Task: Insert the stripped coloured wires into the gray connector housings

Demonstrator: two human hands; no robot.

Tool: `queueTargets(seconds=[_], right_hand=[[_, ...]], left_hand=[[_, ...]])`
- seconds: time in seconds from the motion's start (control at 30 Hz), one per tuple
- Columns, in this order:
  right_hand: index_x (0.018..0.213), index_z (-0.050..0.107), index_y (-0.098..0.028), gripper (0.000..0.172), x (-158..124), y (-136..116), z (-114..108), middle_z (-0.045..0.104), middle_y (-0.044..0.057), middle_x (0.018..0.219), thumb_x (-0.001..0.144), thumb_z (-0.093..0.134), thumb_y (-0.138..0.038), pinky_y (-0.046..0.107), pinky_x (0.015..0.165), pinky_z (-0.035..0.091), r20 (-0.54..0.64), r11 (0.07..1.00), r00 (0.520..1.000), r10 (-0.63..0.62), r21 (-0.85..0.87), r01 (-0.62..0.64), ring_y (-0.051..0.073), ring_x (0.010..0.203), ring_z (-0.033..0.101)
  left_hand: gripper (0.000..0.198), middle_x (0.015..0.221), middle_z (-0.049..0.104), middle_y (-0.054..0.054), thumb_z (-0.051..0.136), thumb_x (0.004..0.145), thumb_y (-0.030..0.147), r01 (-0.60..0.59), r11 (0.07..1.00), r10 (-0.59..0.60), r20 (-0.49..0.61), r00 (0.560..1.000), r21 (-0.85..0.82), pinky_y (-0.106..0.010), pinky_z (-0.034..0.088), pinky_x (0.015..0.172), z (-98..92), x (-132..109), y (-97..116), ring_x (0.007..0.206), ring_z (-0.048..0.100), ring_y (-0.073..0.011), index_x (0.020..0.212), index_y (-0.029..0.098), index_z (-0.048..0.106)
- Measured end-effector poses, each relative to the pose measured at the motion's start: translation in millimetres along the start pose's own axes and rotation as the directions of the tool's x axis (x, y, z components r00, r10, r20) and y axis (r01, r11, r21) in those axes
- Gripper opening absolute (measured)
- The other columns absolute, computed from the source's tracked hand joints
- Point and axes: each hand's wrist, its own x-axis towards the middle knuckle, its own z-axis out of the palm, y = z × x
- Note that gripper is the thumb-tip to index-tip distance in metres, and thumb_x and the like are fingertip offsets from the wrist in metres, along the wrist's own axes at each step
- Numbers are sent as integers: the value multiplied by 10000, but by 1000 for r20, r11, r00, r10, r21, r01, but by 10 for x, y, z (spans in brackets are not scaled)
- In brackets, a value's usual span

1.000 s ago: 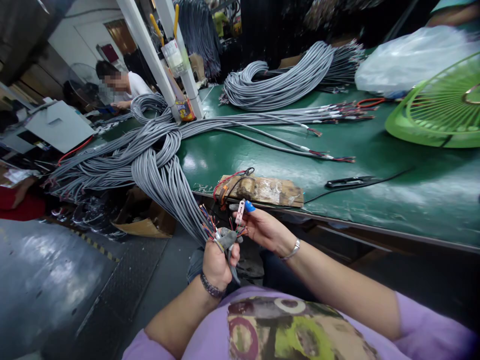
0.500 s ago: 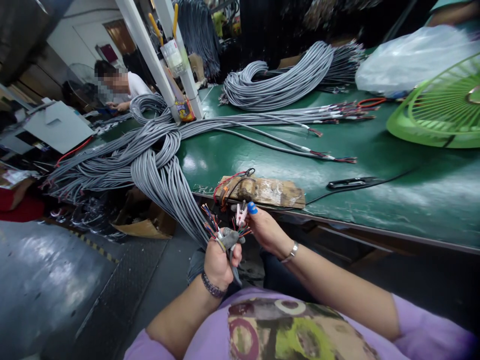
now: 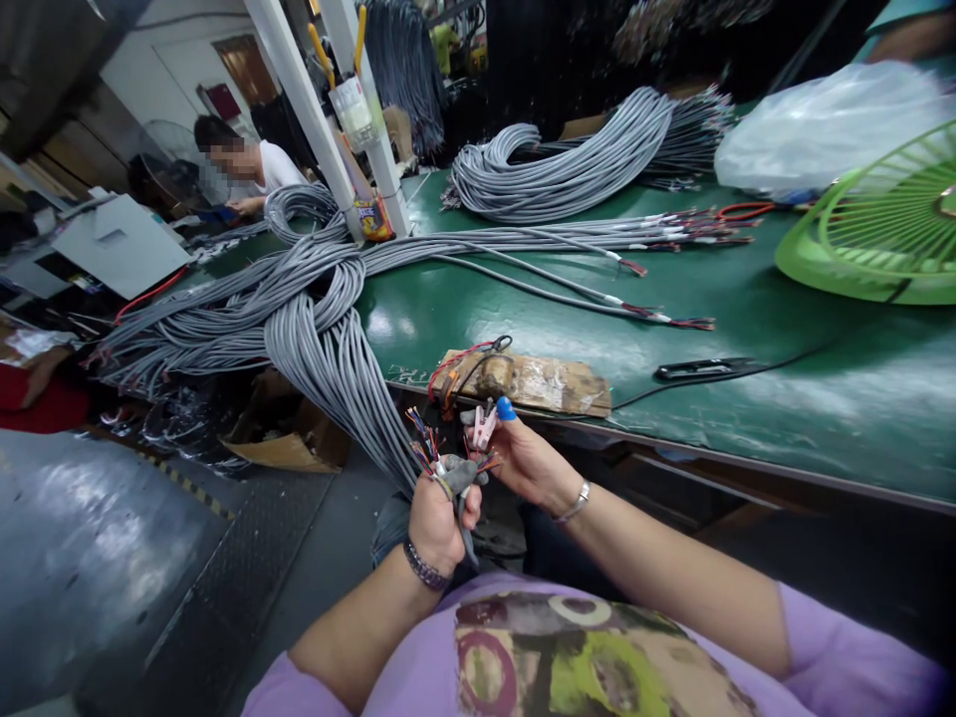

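Observation:
My left hand point(image 3: 439, 518), with grey covers on its fingers, is closed around grey cables whose stripped ends fan out as thin coloured wires point(image 3: 424, 440). Just right of it, my right hand point(image 3: 536, 466) pinches a small pale pink clip-like tool point(image 3: 484, 426) beside the wire ends. A blue cover point(image 3: 506, 409) sits on one of its fingertips. Whether the tool's jaws touch a wire is too small to tell. A thick bundle of grey cables point(image 3: 336, 388) hangs over the table edge to the left of my hands.
On the green table point(image 3: 523, 309) in front lies a worn wooden block point(image 3: 557, 386) with wires tied to it. Black snips point(image 3: 702, 367), a green fan point(image 3: 843, 254), a plastic bag point(image 3: 822, 129) and a cable coil point(image 3: 568, 164) are further off. A person point(image 3: 276, 169) sits at far left.
The view has shifted slightly. My right hand and the pink tool have turned a little near the wire ends; my left hand keeps its hold on the cables.

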Motion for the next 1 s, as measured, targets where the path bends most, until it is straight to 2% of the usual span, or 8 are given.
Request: queueTargets(seconds=[0.13,0.23,0.37,0.53,0.73,0.87,1.0], right_hand=[[791,660,-160,407,-36,-40,-13,635,19,654,764,593,-560,220,521,454,52,999,998,34,9,-35,106,562,551],[833,663,-157,361,-61,-51,-43,636,17,685,772,614,-509,216,530,460,75,998,995,67,-13,-66,101,579,552],[818,666,-153,234,-84,-38,-79,635,10,703,778,653,-383,207,532,461,75,996,997,-2,-90,8,89,581,540],[803,667,-155,283,-38,-35,-111,673,40,763,787,630,-435,231,541,470,64,992,998,-29,-120,37,110,610,570],[769,674,-143,342,41,-34,-90,684,45,717,754,650,-483,232,536,459,85,996,995,55,-74,-49,104,560,568],[714,669,-138,349,71,-1,-55,655,23,605,733,670,-487,216,525,438,26,1000,999,22,-17,-22,99,532,559],[713,667,-146,355,75,24,-37,661,25,620,741,654,-500,222,551,446,-22,1000,1000,15,4,-15,103,547,568]], left_hand=[[289,363,449,51,639,643,403,-31,999,31,3,1000,22,-171,182,326,-16,-52,-16,276,297,-39,622,177,460],[328,358,449,47,637,653,453,-74,997,74,-8,997,26,-169,187,325,-33,-110,-38,278,301,-41,617,177,464],[362,367,459,50,659,651,475,-128,991,130,-60,990,37,-167,200,327,-40,-161,-62,281,305,-37,609,176,459],[313,383,475,50,645,686,419,-198,979,202,-71,977,54,-163,222,332,-1,-147,-53,289,322,-36,606,172,469],[289,387,475,47,634,683,401,-203,978,206,-74,976,45,-158,217,315,49,-78,-37,291,324,-37,596,168,486],[283,393,483,44,640,676,375,-186,982,189,-79,979,44,-152,216,309,49,-46,-50,290,325,-34,576,167,476],[287,385,489,39,644,666,379,-175,983,180,-101,979,59,-151,204,299,37,-31,-71,280,328,-34,566,163,483]])
